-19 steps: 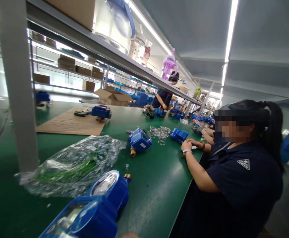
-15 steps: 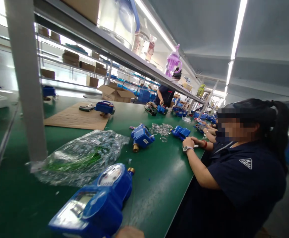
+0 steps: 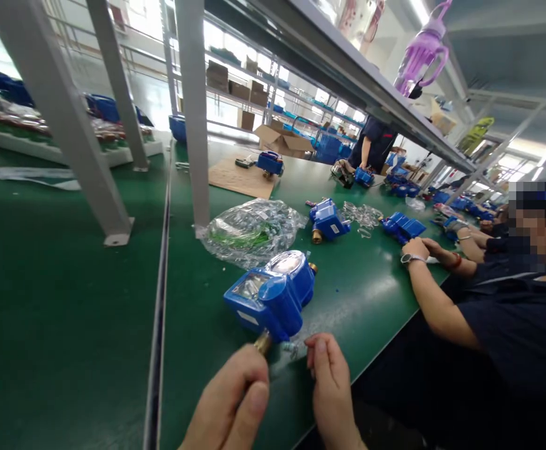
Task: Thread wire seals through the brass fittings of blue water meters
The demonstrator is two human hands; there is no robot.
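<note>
Left hand (image 3: 230,400), now plainly visible, grips the blue meter (image 3: 275,300) by its brass end (image 3: 263,342), likely steadying it. Right hand (image 3: 331,381) curls, contents unclear.

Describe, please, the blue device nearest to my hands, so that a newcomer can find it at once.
On the green table, first find the clear plastic bag. Just nearer the viewer is a blue device with a round dial and a rectangular window. Unlike the other blue devices, it has the left hand on its brass end.
</note>
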